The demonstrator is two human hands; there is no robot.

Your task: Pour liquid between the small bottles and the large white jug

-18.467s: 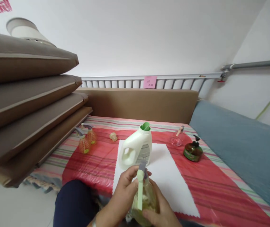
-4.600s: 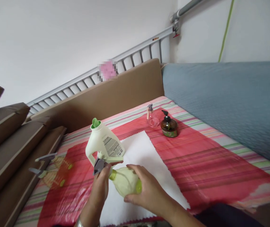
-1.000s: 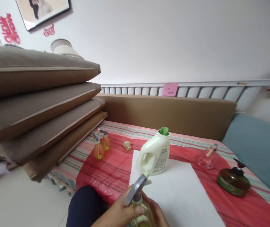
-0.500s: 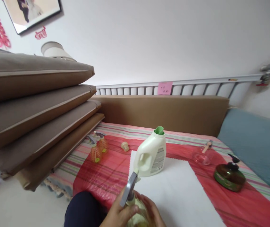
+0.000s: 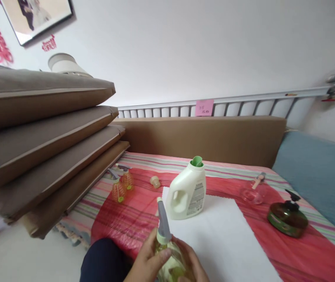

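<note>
Between my two hands is a spray bottle (image 5: 171,264) of yellowish clear plastic, with a grey and pale green trigger head tilted up toward the left. My left hand (image 5: 148,258) wraps its left side, thumb across the front. Along the right side, the fingers of my right hand (image 5: 192,260) are closed round it. Just beyond stands a white detergent jug (image 5: 186,192), upright, its mouth showing a green spout insert. A white sheet (image 5: 220,231) lies under the jug. The bottle's base runs out of the frame.
Two orange-ribbed spray bottles (image 5: 118,190) stand at the left beside a beige cap (image 5: 155,181). On the right are a clear pink-looking bottle (image 5: 252,192) and a dark green pump bottle (image 5: 287,217). Red plastic (image 5: 117,219) covers the striped cloth. Stacked cushions (image 5: 46,133) rise at left.
The held spray bottle has turned and come more upright, its trigger head now farther from the jug's base and higher. Both hands stay on it. The view has shifted slightly.
</note>
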